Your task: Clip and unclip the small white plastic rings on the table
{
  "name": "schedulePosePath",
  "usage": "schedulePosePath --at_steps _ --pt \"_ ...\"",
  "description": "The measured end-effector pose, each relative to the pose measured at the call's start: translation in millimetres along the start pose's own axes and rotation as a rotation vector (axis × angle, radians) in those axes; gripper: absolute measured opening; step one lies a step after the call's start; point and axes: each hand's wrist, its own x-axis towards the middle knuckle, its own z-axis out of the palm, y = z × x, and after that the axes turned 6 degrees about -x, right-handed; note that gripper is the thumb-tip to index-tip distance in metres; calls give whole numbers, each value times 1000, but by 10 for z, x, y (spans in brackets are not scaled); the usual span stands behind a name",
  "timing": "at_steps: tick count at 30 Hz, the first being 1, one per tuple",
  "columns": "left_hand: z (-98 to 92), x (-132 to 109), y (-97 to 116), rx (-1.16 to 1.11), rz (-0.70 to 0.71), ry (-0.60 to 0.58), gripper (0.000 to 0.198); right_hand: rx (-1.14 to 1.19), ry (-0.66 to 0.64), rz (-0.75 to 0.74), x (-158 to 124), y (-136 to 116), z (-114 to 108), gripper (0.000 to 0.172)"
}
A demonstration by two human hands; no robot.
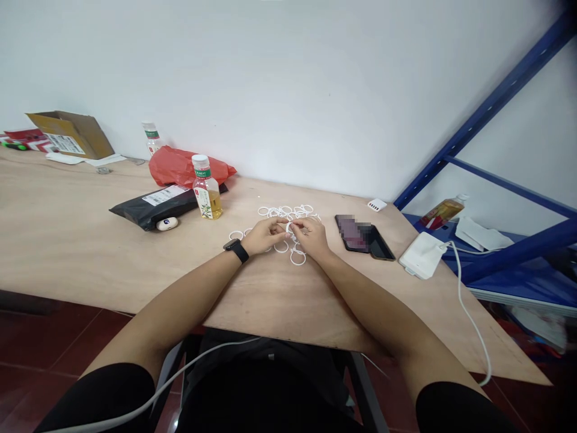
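Note:
Both hands meet over a loose group of white rings point(297, 258) on the wooden table point(180, 264). My left hand point(265, 236), with a black watch point(237, 249) on its wrist, pinches a white ring point(288, 228) from the left. From the right, my right hand point(311, 236) closes its fingertips on the same ring. More white rings lie behind the hands, to their left and just in front of them. Some have a small knob or clip on the edge. The fingers hide part of the held ring.
Left of the hands stand a tea bottle point(208, 195), a black parcel point(155, 204), an earbud case point(166, 224) and a red plastic bag point(174, 165). Two phones point(382, 243), a white power block point(422, 255) with a cable and a blue rack point(496, 96) are at right.

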Motion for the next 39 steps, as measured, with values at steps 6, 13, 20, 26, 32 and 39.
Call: schedulePosePath --at_steps 6,13,20,26,32,39 --pt "5 50 -24 -150 -78 113 64 39 21 -23 -14 -4 -38 23" --pt "-97 83 -49 -192 -48 235 63 24 59 -34 -22 -11 -17 17" --pt "-79 20 -7 415 252 243 51 24 29 -76 -29 4 -4 17" --pt "-54 -24 87 725 322 187 27 32 -44 -152 -46 -31 21 20" --pt "-31 -18 90 654 318 176 24 51 -49 -185 -45 -71 -18 19" --pt "-100 -16 155 794 154 103 22 14 -114 -127 -22 -20 38 20"
